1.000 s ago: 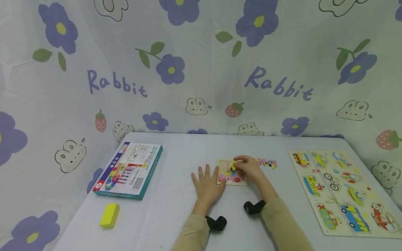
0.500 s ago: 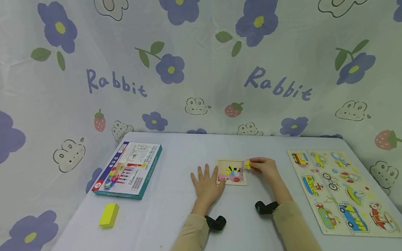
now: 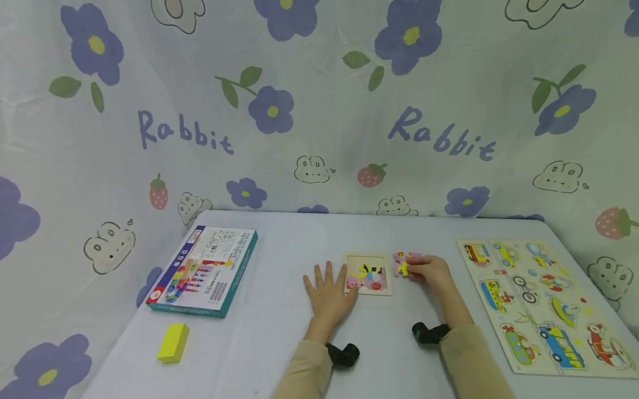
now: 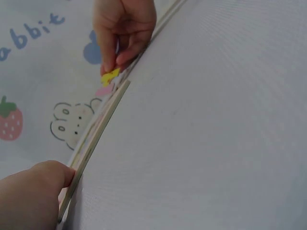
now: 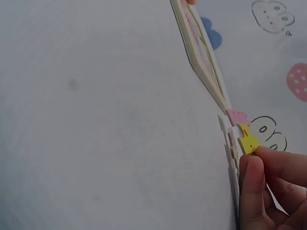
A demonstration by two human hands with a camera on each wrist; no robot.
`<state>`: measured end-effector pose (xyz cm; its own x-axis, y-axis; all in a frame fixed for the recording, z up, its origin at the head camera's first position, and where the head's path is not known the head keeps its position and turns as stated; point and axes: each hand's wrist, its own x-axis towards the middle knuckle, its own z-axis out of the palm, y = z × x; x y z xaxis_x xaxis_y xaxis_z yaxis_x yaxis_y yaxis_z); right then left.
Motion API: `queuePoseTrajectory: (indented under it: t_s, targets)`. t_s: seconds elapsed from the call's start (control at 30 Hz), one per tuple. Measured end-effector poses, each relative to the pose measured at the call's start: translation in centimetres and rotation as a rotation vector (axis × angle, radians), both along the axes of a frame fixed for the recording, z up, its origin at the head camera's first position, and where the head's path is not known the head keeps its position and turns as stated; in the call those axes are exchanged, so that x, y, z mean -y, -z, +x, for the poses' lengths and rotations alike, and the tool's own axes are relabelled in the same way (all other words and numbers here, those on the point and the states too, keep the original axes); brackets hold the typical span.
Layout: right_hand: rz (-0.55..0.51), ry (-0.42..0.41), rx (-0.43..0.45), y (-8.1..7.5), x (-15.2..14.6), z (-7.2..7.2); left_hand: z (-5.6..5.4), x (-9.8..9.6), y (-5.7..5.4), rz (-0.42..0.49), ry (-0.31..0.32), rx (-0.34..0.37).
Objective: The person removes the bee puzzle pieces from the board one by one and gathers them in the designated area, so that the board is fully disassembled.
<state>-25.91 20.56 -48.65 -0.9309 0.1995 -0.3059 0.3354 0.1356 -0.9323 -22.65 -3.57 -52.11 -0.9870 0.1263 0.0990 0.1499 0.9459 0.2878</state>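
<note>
My left hand [image 3: 328, 293] lies flat on the table, fingers spread, with its thumb on the lower left edge of a small wooden jigsaw tray [image 3: 358, 260]. The tray shows a pink, yellow and black picture in its lower part and bare wood above. Right of the tray, my right hand [image 3: 436, 278] pinches a yellow and pink jigsaw piece [image 5: 249, 143] between thumb and index finger. The right wrist view shows the piece tilted just above the table. Other jigsaw pieces there are partly hidden by the right hand.
A large wooden vehicle puzzle board [image 3: 540, 308] lies at the right. To the left are a flat teal-edged box [image 3: 208, 270] and a yellow block [image 3: 173, 342]. A printed curtain [image 3: 313, 102] hangs behind the table [image 3: 285, 354].
My right hand has lifted the jigsaw piece from the tray's upper part and carried it right, beside the loose pieces. My left hand has stayed in place.
</note>
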Motion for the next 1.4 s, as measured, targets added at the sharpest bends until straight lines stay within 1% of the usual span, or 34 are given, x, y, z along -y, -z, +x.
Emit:
queuePoseTrajectory:
  t_s: [0.27, 0.53, 0.7, 0.9, 1.03, 1.17, 1.4]
  targets:
    - [0.104, 0.012, 0.015, 0.02, -0.01, 0.32, 0.04, 0.02, -0.04, 0.017, 0.0, 0.0]
    - [0.263, 0.007, -0.01, -0.09, 0.04, 0.2, 0.16, 0.04, -0.25, 0.024, -0.001, 0.003]
    - [0.296, 0.006, -0.034, -0.25, 0.19, 0.31, 0.16, 0.03, -0.13, 0.025, -0.003, 0.012]
    - [0.322, 0.007, -0.032, -0.47, 0.34, 0.45, 0.13, 0.04, -0.05, 0.02, -0.003, 0.009]
    - [0.361, -0.006, -0.044, -0.48, 0.31, 0.56, 0.19, 0.02, -0.01, 0.03, -0.001, 0.001]
    - [0.399, -0.014, -0.053, -0.42, 0.23, 0.47, 0.21, 0.0, -0.02, 0.036, 0.001, 0.004]
    - [0.42, -0.007, -0.054, -0.2, 0.21, 0.21, 0.11, 0.03, 0.02, 0.03, -0.001, 0.003]
